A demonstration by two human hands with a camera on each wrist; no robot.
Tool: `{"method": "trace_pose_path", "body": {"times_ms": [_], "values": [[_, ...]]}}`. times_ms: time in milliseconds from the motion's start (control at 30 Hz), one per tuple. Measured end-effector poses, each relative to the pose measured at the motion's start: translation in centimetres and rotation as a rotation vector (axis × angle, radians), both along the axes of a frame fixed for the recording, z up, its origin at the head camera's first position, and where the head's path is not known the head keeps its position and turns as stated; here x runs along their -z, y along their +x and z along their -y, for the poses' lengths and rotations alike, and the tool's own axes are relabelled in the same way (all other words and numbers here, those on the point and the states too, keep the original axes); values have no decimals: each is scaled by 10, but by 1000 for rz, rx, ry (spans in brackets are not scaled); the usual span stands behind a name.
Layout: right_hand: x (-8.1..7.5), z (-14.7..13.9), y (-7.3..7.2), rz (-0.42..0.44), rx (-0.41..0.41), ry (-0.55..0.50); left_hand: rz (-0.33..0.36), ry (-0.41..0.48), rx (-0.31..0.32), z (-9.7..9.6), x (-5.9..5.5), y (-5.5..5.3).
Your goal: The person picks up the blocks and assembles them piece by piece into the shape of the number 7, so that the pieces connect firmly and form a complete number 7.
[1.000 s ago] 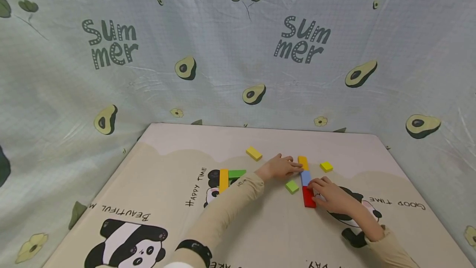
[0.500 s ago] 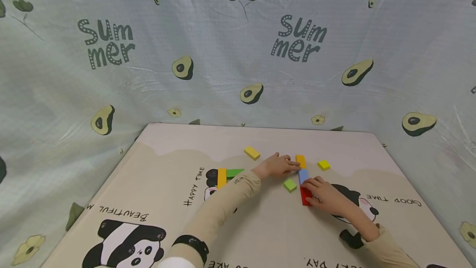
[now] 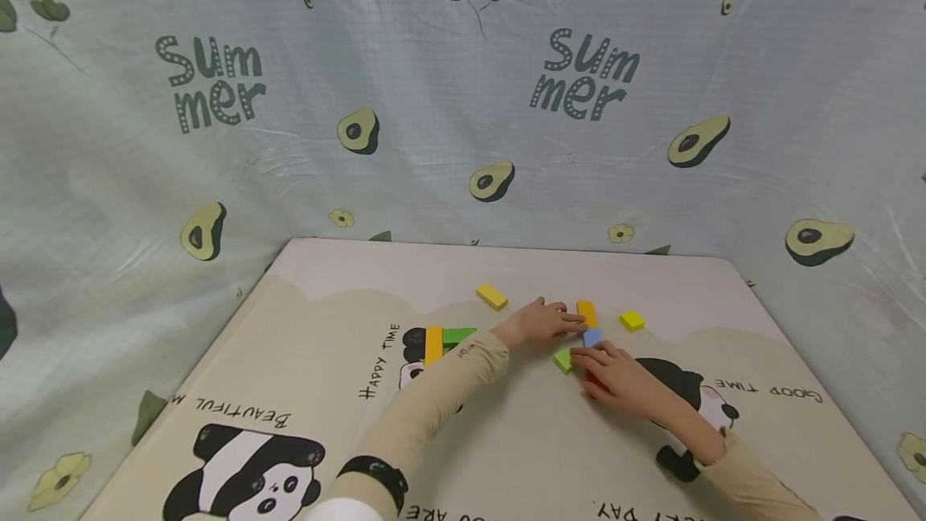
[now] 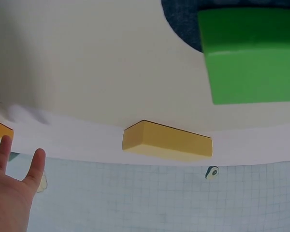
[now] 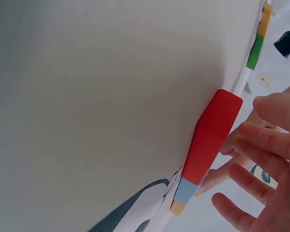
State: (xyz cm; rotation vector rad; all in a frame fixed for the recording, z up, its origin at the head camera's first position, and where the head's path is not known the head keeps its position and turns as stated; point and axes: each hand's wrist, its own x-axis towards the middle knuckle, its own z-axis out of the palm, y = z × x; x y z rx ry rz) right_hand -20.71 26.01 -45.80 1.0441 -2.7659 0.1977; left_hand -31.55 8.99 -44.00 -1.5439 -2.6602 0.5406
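An orange block, a blue block and a red block lie end to end in a row on the table. My left hand reaches to the row from the left, fingers extended, one fingertip at the orange block. Over the red block is my right hand, hiding most of it in the head view. The right wrist view has its fingers spread and loosely bent above the red block, holding nothing. A light green block lies just beyond the right fingertips, left of the row.
A yellow block lies behind the left forearm, and a small bright yellow one is right of the row. Further left, an orange block meets a green block, partly behind the left sleeve. A panda-print cover lies on the table.
My right hand has shifted left from the red block's right side, now covering most of it and reaching toward the light green block. The left hand stays by the orange block.
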Motion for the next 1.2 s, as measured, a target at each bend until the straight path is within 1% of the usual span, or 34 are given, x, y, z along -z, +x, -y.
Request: {"method": "trace_pose_path", "body": {"times_ms": [100, 267, 333, 600, 700, 833, 1067, 1200], "values": [[0, 2, -2, -10, -22, 17, -5, 5, -4, 0, 1, 1], [0, 4, -7, -91, -56, 46, -3, 20, -15, 2, 2, 1], [-1, 6, -8, -107, -60, 53, -1, 25, -16, 2, 2, 0], [-2, 11, -7, -82, -34, 89, 41, 33, -24, 4, -4, 4], [-3, 13, -7, -99, -37, 101, 45, 36, -28, 4, -5, 6], [-3, 13, -6, -138, -67, 115, 51, 36, -35, 3, -5, 6], [-2, 11, -6, -189, -105, 110, 32, 18, -35, 2, -3, 5], [-2, 11, -5, -170, -98, 84, 26, 25, -38, 2, -4, 6]]}}
